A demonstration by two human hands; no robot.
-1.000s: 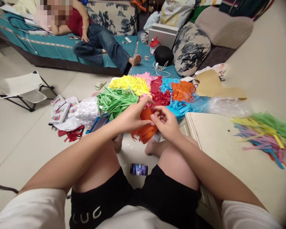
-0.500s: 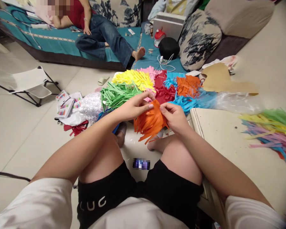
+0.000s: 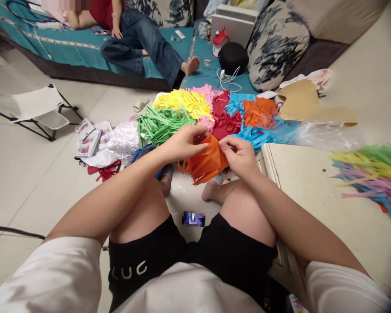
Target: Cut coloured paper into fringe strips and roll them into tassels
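Between my hands hangs an orange fringed tissue-paper tassel (image 3: pixel 208 163), its cut strips pointing down over the floor between my knees. My left hand (image 3: pixel 190 141) pinches its upper left edge with thumb and fingers. At the upper right edge, my right hand (image 3: pixel 239 154) is closed on the paper, thumb against fingertips. Just beyond my hands lie piles of fringed paper: green (image 3: pixel 164 124), yellow (image 3: pixel 184 103), dark red (image 3: pixel 226 124), blue (image 3: pixel 256 135) and another orange piece (image 3: pixel 260 112).
A cream table (image 3: pixel 299 182) stands at my right, bearing loose coloured strips (image 3: pixel 374 178). On the left are printed packets (image 3: pixel 89 141), silver tinsel-like material (image 3: pixel 125 139) and a folding stool (image 3: pixel 39 104). Another person sits on the teal sofa (image 3: pixel 74 54). A phone (image 3: pixel 193 218) lies between my feet.
The orange tassel's fringe has swung and bunched, its sheet folding more between my hands. Both hands keep their hold. The whole view has shifted slightly.
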